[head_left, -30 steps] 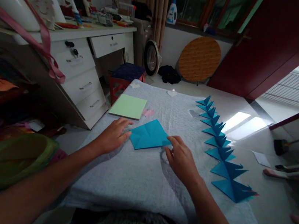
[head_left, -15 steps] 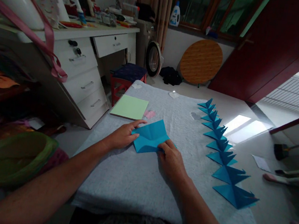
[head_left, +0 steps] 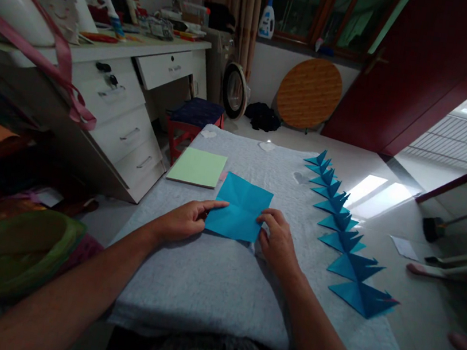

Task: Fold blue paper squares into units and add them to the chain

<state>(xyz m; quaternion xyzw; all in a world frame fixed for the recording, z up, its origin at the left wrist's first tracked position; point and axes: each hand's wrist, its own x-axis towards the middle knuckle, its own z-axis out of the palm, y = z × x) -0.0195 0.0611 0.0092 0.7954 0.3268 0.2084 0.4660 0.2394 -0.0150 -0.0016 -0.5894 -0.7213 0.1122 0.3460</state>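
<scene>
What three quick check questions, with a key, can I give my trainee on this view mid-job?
1. Multiple choice: which thing do the left hand and the right hand both touch?
A) the flat, creased, square blue paper sheet
B) the round wooden board
C) the white plastic bottle with a blue cap

2. True or false: the row of pointed, folded blue paper shapes lies to the right of the right hand.

3. Short answer: which hand is nearer to the square, pale green stack of paper?

Key: 1. A; 2. True; 3. The left hand.
</scene>
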